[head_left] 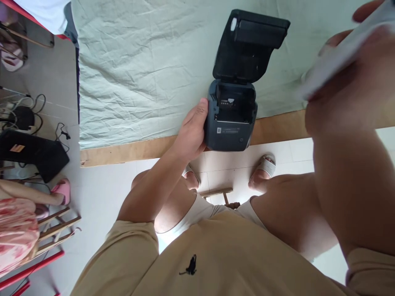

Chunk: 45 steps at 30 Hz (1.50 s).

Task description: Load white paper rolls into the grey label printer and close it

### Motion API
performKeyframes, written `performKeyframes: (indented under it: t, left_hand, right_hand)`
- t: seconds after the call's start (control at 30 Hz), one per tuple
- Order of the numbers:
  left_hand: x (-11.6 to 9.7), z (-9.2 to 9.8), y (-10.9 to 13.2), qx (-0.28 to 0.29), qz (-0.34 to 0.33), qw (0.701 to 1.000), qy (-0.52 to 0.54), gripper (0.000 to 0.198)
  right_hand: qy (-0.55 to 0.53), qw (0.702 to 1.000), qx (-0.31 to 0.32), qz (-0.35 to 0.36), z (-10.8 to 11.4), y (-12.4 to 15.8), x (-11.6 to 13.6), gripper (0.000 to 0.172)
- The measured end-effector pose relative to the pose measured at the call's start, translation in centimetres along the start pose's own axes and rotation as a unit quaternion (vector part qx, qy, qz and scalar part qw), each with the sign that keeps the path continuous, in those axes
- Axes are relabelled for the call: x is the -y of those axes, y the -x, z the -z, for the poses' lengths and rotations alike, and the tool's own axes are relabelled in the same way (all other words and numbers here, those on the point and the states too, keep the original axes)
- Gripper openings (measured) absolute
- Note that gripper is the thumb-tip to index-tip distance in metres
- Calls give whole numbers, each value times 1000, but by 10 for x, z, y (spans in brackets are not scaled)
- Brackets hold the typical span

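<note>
My left hand (191, 132) grips a dark label printer (231, 137) by its left side, with the thumb along the edge. The printer's lid (242, 61) is swung up, and its compartment (236, 105) shows a small label inside but no roll. At the upper right, my right hand (354, 88) is blurred by motion. Its fingers close round a pale, flat white thing (348, 53), too smeared for me to tell its kind. That hand is well to the right of the printer.
A pale green cloth (138, 74) covers the surface ahead, with a wooden edge (129, 151) along its front. On the left floor are cables (38, 107) and a black object (33, 150). Another person in a pink-patterned garment (17, 230) sits at the lower left beside a wooden frame (55, 230).
</note>
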<state>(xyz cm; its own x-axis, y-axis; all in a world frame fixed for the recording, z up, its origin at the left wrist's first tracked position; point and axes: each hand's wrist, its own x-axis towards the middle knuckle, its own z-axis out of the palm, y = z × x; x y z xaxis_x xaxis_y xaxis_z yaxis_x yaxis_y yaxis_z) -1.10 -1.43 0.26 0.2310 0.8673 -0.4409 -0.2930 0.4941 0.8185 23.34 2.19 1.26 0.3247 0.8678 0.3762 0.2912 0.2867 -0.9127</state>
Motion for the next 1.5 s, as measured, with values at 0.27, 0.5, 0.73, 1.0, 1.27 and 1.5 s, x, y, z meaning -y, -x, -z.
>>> performKeyframes:
  t: [0.27,0.5,0.73,1.0,1.27,1.5]
  left_hand:
    - [-1,-1,-4,-25,-38,999,-18,36]
    - [2,4,-7,-23,-37,999,-24,41]
    - [3,4,-6,-1,-45,999,-25,45]
    - [0,0,-4,3,-17,1000,-20,47]
    - [0,-1,-3,-51,-40,998,-7,38]
    - [-1,1,-2,-38,-42,998,-19,37]
  right_hand:
    - [164,977,96,94,2,23,-14,44]
    - [350,919,179,34,8,19,-16,59]
    - [282,936,123,171,30,17,-16,63]
    - [458,887,15,59,74,-14,-50,63]
    - [401,913,49,58,48,-10,-45,49]
    - [373,927,13,-19,47,-3,-38,55]
